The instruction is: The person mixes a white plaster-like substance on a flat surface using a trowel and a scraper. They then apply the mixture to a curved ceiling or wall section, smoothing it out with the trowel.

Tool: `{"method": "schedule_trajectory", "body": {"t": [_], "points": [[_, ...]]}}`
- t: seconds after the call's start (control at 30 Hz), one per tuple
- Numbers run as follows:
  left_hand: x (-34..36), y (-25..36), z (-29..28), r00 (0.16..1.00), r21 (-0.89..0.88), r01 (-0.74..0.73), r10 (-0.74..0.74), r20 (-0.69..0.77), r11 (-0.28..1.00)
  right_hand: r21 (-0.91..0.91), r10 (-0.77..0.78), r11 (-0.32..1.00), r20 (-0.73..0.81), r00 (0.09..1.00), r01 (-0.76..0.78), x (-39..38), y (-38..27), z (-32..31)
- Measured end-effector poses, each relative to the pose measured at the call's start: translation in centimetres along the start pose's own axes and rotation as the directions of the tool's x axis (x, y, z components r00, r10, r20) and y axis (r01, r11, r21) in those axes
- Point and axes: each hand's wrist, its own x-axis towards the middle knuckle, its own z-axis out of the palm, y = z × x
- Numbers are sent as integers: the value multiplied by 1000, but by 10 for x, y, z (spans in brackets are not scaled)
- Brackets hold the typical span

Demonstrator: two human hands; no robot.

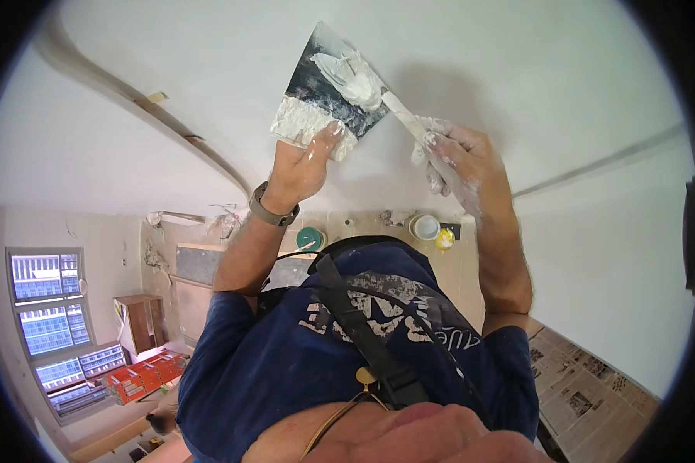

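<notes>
My left hand (305,168) is closed around the plaster-caked handle of a wide putty knife (309,73), its thumb on the near side. The dark, broad blade points up and away in front of the white surface. A thick heap of white filler (349,81) lies on it. My right hand (465,163), smeared with white, grips a narrow putty knife (403,116) by its coated handle. The narrow tool's tip meets the filler at the wide blade's right edge; its own blade is mostly hidden there.
A pale smooth surface (548,85) spreads behind the tools, with a curved groove (174,123) at left. Below stand a green bucket (310,238), a white bucket (425,227) and a yellow tub (445,239). A wooden cabinet (137,320) and window (50,301) are at left; newspaper sheets (587,386) lie lower right.
</notes>
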Motion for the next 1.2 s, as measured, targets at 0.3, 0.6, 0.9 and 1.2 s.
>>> {"method": "schedule_trajectory", "body": {"t": [0.3,0.6,0.9,1.2], "points": [[14,-4,16,993,307,-101,76,92,946,-22,-16,1000,73,997,18,13,6,-12],[17,2,26,991,552,-89,16,137,829,109,-43,993,80,996,34,21,27,-10],[13,-12,20,964,672,-225,59,260,706,230,-188,953,-70,980,199,5,-13,-17],[-13,1,5,995,669,-90,32,99,737,-382,-813,437,-555,176,814,33,-215,-83]]}}
